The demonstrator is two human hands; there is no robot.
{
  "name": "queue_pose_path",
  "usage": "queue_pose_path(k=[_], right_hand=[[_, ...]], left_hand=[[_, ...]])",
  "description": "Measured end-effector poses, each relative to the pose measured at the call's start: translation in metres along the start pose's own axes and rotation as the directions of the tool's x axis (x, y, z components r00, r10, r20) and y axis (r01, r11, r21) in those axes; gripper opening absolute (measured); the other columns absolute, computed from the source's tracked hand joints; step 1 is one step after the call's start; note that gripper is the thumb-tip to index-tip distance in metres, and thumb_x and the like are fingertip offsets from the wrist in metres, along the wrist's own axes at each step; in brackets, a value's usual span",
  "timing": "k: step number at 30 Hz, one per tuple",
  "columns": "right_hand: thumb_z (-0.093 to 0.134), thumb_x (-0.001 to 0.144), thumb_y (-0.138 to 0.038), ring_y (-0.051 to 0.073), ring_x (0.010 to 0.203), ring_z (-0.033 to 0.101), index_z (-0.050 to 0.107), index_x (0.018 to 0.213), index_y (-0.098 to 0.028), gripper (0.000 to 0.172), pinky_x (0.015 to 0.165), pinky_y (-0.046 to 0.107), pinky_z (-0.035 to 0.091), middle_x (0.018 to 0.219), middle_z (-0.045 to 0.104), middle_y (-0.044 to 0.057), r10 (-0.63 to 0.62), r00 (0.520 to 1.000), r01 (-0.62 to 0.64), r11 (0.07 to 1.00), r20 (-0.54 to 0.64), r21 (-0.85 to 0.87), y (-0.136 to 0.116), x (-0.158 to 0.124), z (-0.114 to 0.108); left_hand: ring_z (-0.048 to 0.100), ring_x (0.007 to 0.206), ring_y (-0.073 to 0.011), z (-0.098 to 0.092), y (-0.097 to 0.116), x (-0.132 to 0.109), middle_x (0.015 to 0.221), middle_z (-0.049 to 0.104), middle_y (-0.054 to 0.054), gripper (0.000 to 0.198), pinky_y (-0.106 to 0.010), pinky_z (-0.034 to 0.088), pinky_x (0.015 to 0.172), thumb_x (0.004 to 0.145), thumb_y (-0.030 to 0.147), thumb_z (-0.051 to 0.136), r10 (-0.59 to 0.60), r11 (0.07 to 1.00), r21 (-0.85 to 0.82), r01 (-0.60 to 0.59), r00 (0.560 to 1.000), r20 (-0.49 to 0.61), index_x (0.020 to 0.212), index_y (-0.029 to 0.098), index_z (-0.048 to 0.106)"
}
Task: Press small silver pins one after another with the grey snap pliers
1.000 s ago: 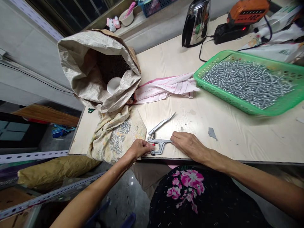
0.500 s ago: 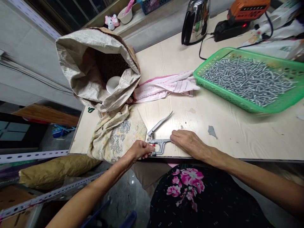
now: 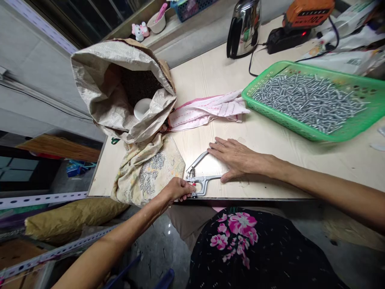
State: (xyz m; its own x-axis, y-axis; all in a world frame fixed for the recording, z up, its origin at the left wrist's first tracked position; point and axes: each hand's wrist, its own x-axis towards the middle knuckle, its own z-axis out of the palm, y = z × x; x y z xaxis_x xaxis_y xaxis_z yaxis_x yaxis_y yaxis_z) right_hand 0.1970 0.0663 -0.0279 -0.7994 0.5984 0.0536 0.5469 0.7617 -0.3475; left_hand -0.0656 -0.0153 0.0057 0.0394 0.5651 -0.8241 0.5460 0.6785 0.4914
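Note:
A pair of grey metal snap-fastener pliers lies at the table's front edge, its two handles spread apart and a red part in its jaw. My left hand is closed in a pinch at the jaw; whatever sits between the fingertips is too small to make out. Fingers outstretched, my right hand reaches over the handle ends. Its fingertips meet the upper handle and its thumb is by the lower one. Left of the pliers, small silvery metal pieces lie on a patterned cloth.
A green basket of slim silvery metal pieces stands at right. Behind the cloth, a large open sack holds a white bowl. A pink-striped towel, a kettle and a battery on a charger are farther back.
My right hand has moved up from the lower handle's end and spread its fingers across to the upper handle. My left hand stays at the jaw.

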Motion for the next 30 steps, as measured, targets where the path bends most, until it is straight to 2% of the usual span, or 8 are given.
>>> queue_pose_path(k=[7,9,11,14,17,20,23,30], right_hand=[[0.076,0.065,-0.051,0.030,0.099,0.051,0.055,0.113,-0.014,0.064,0.088,0.046,0.038,0.110,0.059,0.012,-0.003,0.994,0.013,0.995,0.105,-0.097,-0.012,0.009,-0.019],[0.074,0.069,-0.047,0.028,0.095,0.050,0.057,0.106,-0.014,0.053,0.083,0.042,0.038,0.104,0.059,0.011,-0.003,0.994,0.015,0.993,0.106,-0.115,-0.018,0.007,-0.022],[0.073,0.071,-0.044,0.027,0.093,0.049,0.057,0.102,-0.014,0.046,0.080,0.039,0.037,0.102,0.058,0.010,-0.002,0.994,0.013,0.994,0.107,-0.108,-0.021,0.003,-0.022],[0.072,0.074,-0.037,0.025,0.092,0.047,0.057,0.100,-0.014,0.037,0.077,0.036,0.038,0.102,0.056,0.010,0.014,0.995,-0.008,0.998,0.098,-0.062,-0.027,-0.002,-0.019],[0.070,0.077,-0.032,0.025,0.092,0.047,0.057,0.099,-0.013,0.032,0.076,0.035,0.040,0.103,0.056,0.011,0.018,0.998,-0.016,0.999,0.056,-0.037,-0.031,-0.006,-0.015],[0.074,0.075,-0.036,0.026,0.093,0.048,0.055,0.108,-0.012,0.045,0.077,0.037,0.043,0.105,0.057,0.012,0.039,0.999,-0.038,0.998,0.023,-0.044,-0.034,-0.010,-0.013],[0.078,0.070,-0.036,0.027,0.093,0.049,0.055,0.109,-0.011,0.052,0.077,0.038,0.045,0.104,0.057,0.013,0.105,0.994,-0.105,0.993,0.002,-0.059,-0.035,-0.015,-0.010],[0.064,0.083,-0.019,0.025,0.091,0.052,0.060,0.091,-0.015,0.010,0.075,0.035,0.044,0.093,0.059,0.011,0.167,0.985,-0.169,0.985,-0.044,-0.032,-0.017,-0.016,-0.001]], left_hand=[[0.040,0.038,-0.0056,0.002,0.001,0.001,0.043,0.049,0.004,0.048,-0.020,0.028,0.040,0.054,0.057,0.078,-0.042,0.998,0.042,0.043,0.999,-0.029,0.052,0.015,0.056],[0.041,0.039,-0.0072,0.003,0.002,-0.003,0.042,0.047,0.004,0.044,-0.021,0.031,0.042,0.065,0.053,0.074,-0.049,0.989,0.134,0.057,0.997,-0.058,0.051,0.016,0.055],[0.048,0.046,-0.0106,0.007,0.004,-0.012,0.047,0.050,0.002,0.039,-0.023,0.036,0.048,0.074,0.047,0.070,0.071,0.949,0.316,-0.012,0.982,-0.176,0.053,0.015,0.057],[0.060,0.072,-0.0175,0.020,0.009,-0.023,0.076,0.064,-0.004,0.024,-0.028,0.046,0.065,0.085,0.037,0.063,0.489,0.746,0.629,-0.220,0.822,-0.293,0.076,0.015,0.067],[0.058,0.100,-0.0248,0.035,0.021,-0.018,0.108,0.063,-0.011,0.031,-0.037,0.049,0.084,0.088,0.037,0.061,0.763,0.457,0.803,-0.383,0.632,-0.134,0.111,0.015,0.061],[0.049,0.117,-0.0296,0.043,0.036,0.002,0.129,0.054,-0.015,0.057,-0.045,0.045,0.097,0.084,0.040,0.066,0.833,0.242,0.853,-0.462,0.550,0.061,0.131,0.016,0.045],[0.049,0.114,-0.0288,0.042,0.049,0.019,0.129,0.052,-0.014,0.059,-0.045,0.045,0.097,0.085,0.040,0.065,0.813,0.148,0.857,-0.493,0.554,0.179,0.134,0.016,0.040],[0.051,0.097,-0.0238,0.044,0.070,0.034,0.104,0.060,-0.008,0.026,-0.037,0.047,0.086,0.094,0.034,0.052,0.780,0.122,0.859,-0.497,0.583,0.226,0.111,0.015,0.055]])
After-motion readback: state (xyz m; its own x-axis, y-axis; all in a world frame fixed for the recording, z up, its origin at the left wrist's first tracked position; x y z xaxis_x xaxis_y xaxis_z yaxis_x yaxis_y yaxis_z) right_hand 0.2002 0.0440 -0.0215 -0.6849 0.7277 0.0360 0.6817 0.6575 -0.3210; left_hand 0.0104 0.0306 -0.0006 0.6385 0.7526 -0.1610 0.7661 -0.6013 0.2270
